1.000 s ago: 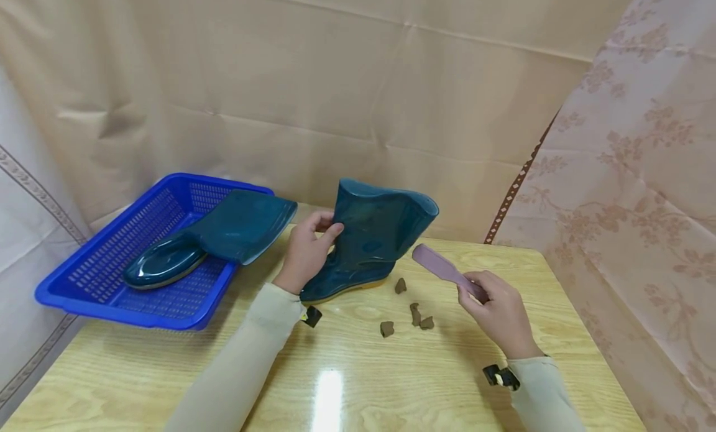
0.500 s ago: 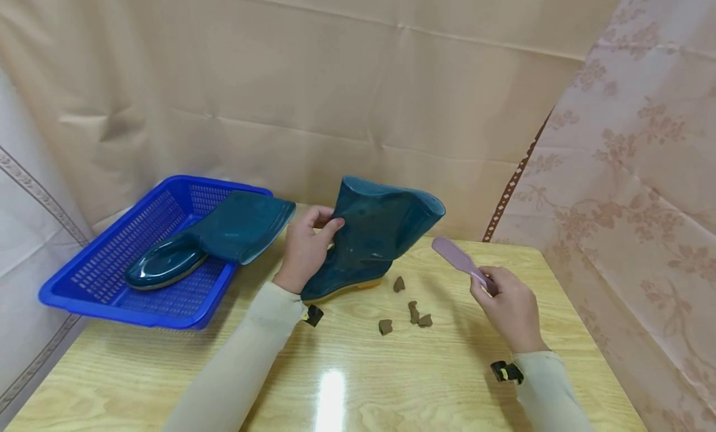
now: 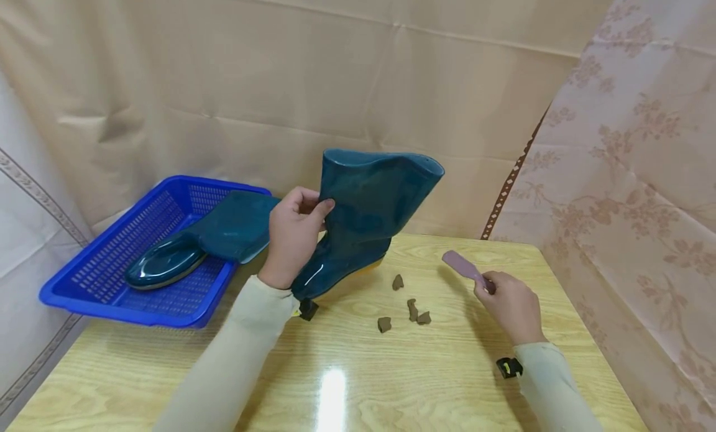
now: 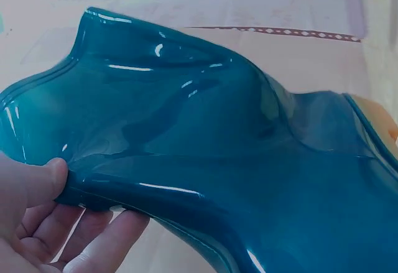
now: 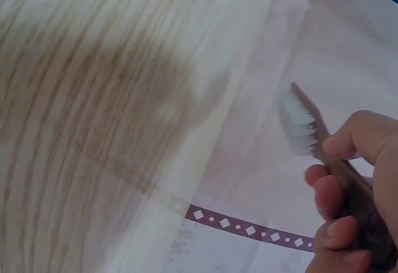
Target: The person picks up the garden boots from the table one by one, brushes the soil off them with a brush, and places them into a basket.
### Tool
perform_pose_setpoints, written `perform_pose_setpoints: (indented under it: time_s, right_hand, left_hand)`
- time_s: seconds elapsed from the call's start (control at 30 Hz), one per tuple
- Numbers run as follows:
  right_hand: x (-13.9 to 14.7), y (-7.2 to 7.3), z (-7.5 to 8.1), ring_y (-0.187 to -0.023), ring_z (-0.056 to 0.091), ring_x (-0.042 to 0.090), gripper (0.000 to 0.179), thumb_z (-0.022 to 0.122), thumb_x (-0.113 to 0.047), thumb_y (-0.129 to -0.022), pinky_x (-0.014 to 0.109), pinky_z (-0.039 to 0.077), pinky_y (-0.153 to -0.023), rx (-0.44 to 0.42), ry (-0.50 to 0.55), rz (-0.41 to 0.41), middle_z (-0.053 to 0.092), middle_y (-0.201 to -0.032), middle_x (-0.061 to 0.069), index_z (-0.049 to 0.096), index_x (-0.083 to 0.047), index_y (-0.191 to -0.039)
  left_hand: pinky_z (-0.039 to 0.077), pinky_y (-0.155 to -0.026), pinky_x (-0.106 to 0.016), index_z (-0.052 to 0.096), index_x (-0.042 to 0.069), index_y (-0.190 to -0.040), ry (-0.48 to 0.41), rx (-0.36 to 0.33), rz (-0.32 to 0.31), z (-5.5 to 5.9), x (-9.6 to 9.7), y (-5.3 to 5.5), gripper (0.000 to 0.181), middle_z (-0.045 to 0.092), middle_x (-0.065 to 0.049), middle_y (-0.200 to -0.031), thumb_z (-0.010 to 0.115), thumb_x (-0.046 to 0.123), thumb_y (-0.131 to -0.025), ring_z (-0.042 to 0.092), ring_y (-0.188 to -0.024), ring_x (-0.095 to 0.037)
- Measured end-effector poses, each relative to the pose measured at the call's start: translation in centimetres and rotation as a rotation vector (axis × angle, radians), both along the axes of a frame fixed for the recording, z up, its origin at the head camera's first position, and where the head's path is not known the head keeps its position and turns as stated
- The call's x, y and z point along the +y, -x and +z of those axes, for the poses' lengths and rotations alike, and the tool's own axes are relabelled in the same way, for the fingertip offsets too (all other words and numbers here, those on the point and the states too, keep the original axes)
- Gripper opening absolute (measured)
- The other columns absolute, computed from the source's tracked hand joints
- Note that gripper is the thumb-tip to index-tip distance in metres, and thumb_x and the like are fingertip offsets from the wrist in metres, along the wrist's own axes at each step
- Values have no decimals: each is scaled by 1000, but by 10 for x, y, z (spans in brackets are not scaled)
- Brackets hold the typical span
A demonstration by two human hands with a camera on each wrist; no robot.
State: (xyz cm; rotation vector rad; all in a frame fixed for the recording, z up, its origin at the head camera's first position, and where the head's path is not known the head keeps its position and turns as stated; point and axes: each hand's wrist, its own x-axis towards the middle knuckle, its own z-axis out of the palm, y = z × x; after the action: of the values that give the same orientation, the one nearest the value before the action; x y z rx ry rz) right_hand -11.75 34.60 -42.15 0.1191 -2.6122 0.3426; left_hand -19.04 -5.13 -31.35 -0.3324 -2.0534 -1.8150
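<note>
My left hand (image 3: 293, 236) pinches the front of the shaft of a dark teal rubber boot (image 3: 375, 202). The boot is raised off the table, toe down to the left and its mouth upward. In the left wrist view the thumb lies on the glossy shaft (image 4: 174, 117), with the fingers along its edge. My right hand (image 3: 511, 304) grips the handle of a purple-backed brush (image 3: 462, 265) above the table at the right. White bristles (image 5: 300, 124) show in the right wrist view, away from the boot. Several brown clumps (image 3: 412, 310) lie on the table between the hands.
A blue plastic basket (image 3: 215, 295) stands at the left of the wooden table (image 3: 425, 382). A second teal boot (image 3: 229, 227) lies in it, its shaft over the right rim. Beige cloth (image 3: 358, 78) hangs behind, and floral cloth (image 3: 643, 189) borders the right side.
My left hand has lifted the boot off the table and moved it slightly left. My right hand has drawn the brush to the right, away from the boot. The brown clumps stay put.
</note>
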Motion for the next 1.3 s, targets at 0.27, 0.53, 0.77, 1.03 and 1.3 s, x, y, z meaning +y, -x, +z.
perform_pose_setpoints:
  time_s: [0.27, 0.53, 0.77, 1.03, 1.3]
  right_hand:
    - [1, 3, 0, -52, 46, 16, 20, 66, -18, -93, 32, 37, -43, -191, 8, -74, 65, -67, 5, 74, -1, -87]
    - [2, 2, 4, -52, 47, 18, 23, 63, -19, -96, 32, 36, -44, -266, 20, -128, 65, -67, 6, 73, -2, -84]
    - [4, 0, 3, -51, 46, 18, 24, 63, -20, -97, 33, 35, -44, -340, 24, -162, 62, -64, 4, 70, -5, -81]
    - [8, -7, 2, -51, 45, 19, 32, 59, -23, -99, 33, 34, -45, -448, 35, -202, 57, -60, 3, 63, -9, -70]
    - [9, -12, 2, -52, 45, 19, 38, 63, -30, -99, 32, 33, -46, -559, 38, -229, 50, -57, 1, 58, -13, -65]
  left_hand:
    - [63, -72, -36, 65, 0, -105, 1, 52, 54, 14, -13, 0, 21, 66, -11, -96, 71, 19, -100, 65, -82, -20]
    - [62, -73, -30, 63, -2, -107, -9, 81, 116, 29, -31, 1, 27, 64, -8, -94, 69, 25, -102, 66, -85, -32]
    - [60, -72, -23, 64, 0, -106, -42, 92, 177, 43, -49, -2, 28, 62, -2, -93, 69, 26, -101, 65, -83, -17]
    - [60, -69, -23, 65, 5, -98, -122, 108, 255, 55, -73, -4, 22, 63, 1, -92, 73, 26, -98, 67, -81, -14]
    - [59, -68, -22, 64, 13, -94, -190, 101, 373, 65, -108, -1, 16, 62, -1, -91, 73, 26, -96, 65, -81, -14]
